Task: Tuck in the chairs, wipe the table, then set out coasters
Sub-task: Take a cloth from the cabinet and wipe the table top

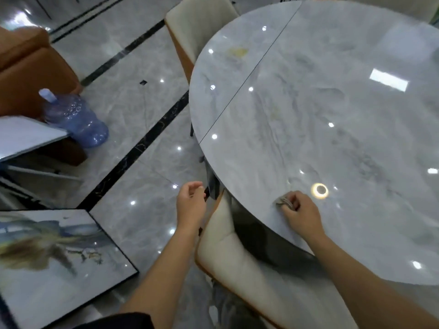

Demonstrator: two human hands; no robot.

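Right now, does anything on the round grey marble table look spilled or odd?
Yes: a yellowish smear soils the round grey marble table near its far-left edge, away from the crumpled grey cloth the right hand grips at the near edge. A black-framed painting lies on the floor.

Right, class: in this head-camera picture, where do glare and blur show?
Head view: light glares as white spots across the glossy table and floor, with a ring-shaped reflection beside the right hand gripping the cloth; the framed picture and water bottle at left are smeared by blur.
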